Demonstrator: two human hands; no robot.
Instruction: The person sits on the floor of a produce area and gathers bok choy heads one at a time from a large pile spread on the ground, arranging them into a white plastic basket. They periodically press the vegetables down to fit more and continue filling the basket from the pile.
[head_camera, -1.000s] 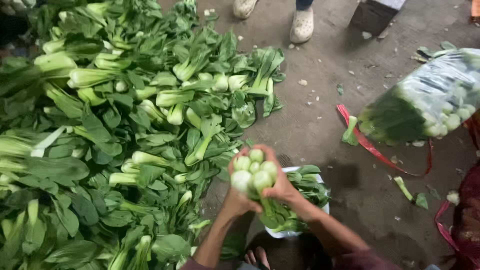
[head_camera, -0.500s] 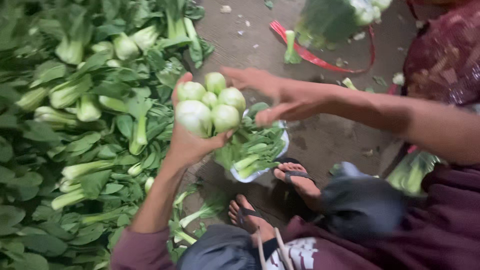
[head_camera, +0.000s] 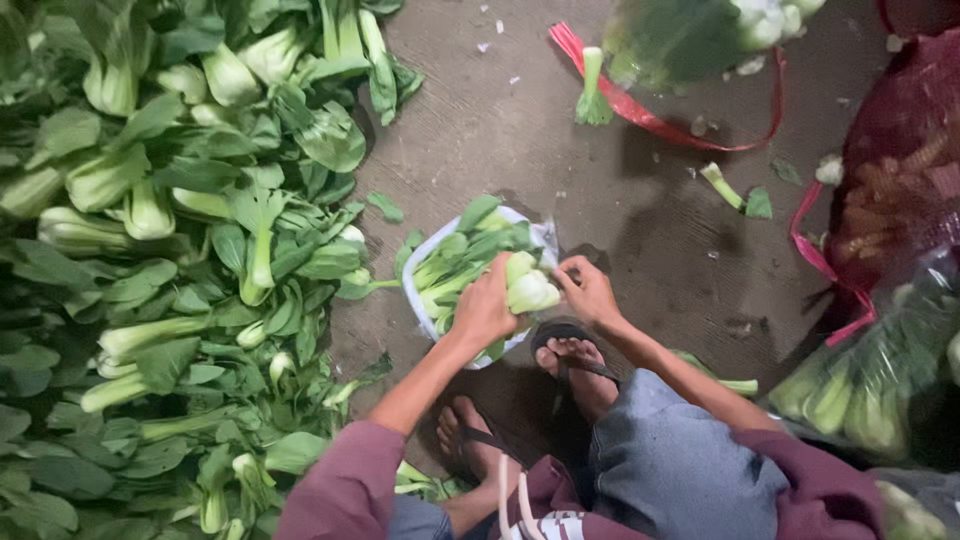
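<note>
My left hand (head_camera: 484, 308) grips a bunch of bok choy (head_camera: 527, 288), pale stems up, low over a white bowl (head_camera: 415, 305) on the ground that holds more bok choy. My right hand (head_camera: 588, 290) touches the same bunch from the right side, fingers curled against it. Both forearms reach out from maroon sleeves. My sandalled feet (head_camera: 572, 362) rest just below the bowl.
A big heap of loose bok choy (head_camera: 160, 260) covers the left side of the concrete floor. A filled clear bag with red ties (head_camera: 690, 40) lies at top right. A red mesh sack (head_camera: 910, 170) and another bagged bundle (head_camera: 880, 380) sit at right.
The bunch held high in my left hand has come down onto the bowl. My right hand, spread open over it before, now rests against the bunch. The view has tilted down.
</note>
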